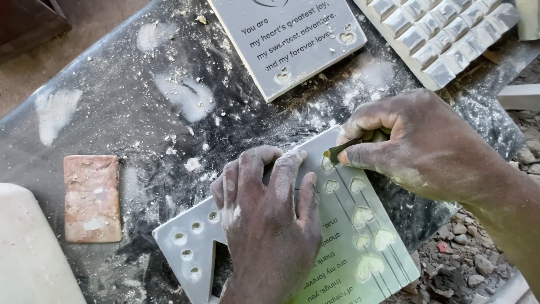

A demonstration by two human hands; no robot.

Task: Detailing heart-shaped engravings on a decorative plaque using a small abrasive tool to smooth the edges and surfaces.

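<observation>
Hands, two, bare, coated in pale dust. Left hand (269,225): laid flat, fingers spread and pressing down on a grey cast plaque (337,242) with recessed heart shapes and lines of lettering; nothing gripped. Right hand (419,146): fingers pinched around a small thin tool (343,151), its tip touching the plaque's upper edge beside a heart recess. Plaque: lies at the near right of the dark, dust-strewn tabletop (140,129), one corner hanging past the edge above rubble (461,259). Second lettered grey plaque (287,39): far side, well apart from the hands. Studded pale mould panel (439,34): far right, just beside the second plaque. Reddish brick-like block (91,198): left, flat on the tabletop. White slab (28,247): lower left corner.
</observation>
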